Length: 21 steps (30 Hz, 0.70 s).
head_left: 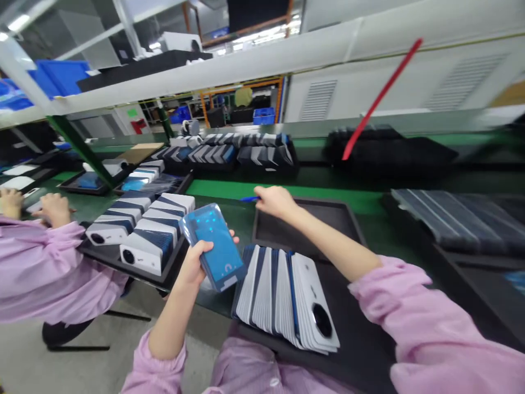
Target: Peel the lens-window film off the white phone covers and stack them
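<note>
Blue-filmed and glossy, a phone back cover [213, 246] sits tilted in the left hand [192, 265], whose fingers curl round its lower edge and grip it just left of the black tray [353, 328] in front of the person. Inside that tray, a leaning row of white covers [287, 298] fills the near end, one showing a round camera hole. The right hand [275, 201] reaches past the tray's far rim, fingers closed in a pinch on a small blue strip [250, 198] over the green tabletop [229, 189]. Left of the tray, a second tray of stacked white covers [139, 230] crowds the held cover. Farther left, a co-worker's hands [53, 208] in pink sleeves rest at the tabletop. Beyond the tray lie more rows of covers [241, 150] and a red strip [381, 96].
</note>
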Available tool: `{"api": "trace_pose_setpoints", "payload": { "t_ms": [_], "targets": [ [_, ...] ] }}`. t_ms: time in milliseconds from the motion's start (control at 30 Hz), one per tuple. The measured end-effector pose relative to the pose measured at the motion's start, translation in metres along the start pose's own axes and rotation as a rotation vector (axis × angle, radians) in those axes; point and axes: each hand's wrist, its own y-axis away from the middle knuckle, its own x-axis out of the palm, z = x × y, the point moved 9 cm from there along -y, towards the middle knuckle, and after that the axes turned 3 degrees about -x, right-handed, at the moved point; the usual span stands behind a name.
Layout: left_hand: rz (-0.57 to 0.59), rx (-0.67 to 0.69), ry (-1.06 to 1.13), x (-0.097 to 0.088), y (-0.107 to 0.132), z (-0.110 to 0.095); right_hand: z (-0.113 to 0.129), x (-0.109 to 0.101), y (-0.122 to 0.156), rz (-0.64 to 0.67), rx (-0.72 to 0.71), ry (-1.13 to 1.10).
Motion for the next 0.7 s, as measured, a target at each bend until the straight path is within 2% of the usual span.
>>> {"api": "trace_pose_setpoints", "payload": {
  "t_ms": [67, 100, 167, 267, 367, 433, 500, 700],
  "targets": [
    [0.070, -0.056, -0.074, 0.030, -0.027, 0.007, -0.063, -0.035, 0.046, -0.166, 0.152, -0.114],
    [0.111, -0.089, -0.116, 0.046, -0.042, 0.013, -0.087, -0.044, 0.072, -0.228, 0.210, -0.187],
    [0.199, -0.158, -0.194, 0.078, -0.074, 0.031, -0.119, -0.049, 0.119, -0.307, 0.298, -0.351],
    [0.312, -0.260, -0.255, 0.124, -0.122, 0.068, -0.139, -0.039, 0.157, -0.358, 0.354, -0.571],
    [0.368, -0.329, -0.298, 0.155, -0.162, 0.108, -0.148, -0.032, 0.158, -0.393, 0.371, -0.665],
    [0.383, -0.355, -0.323, 0.163, -0.181, 0.129, -0.154, -0.032, 0.152, -0.424, 0.380, -0.653],
    [0.406, -0.387, -0.344, 0.163, -0.191, 0.145, -0.160, -0.031, 0.146, -0.449, 0.380, -0.617],
    [0.437, -0.449, -0.349, 0.142, -0.197, 0.162, -0.168, -0.016, 0.143, -0.462, 0.389, -0.588]
  ]
}}
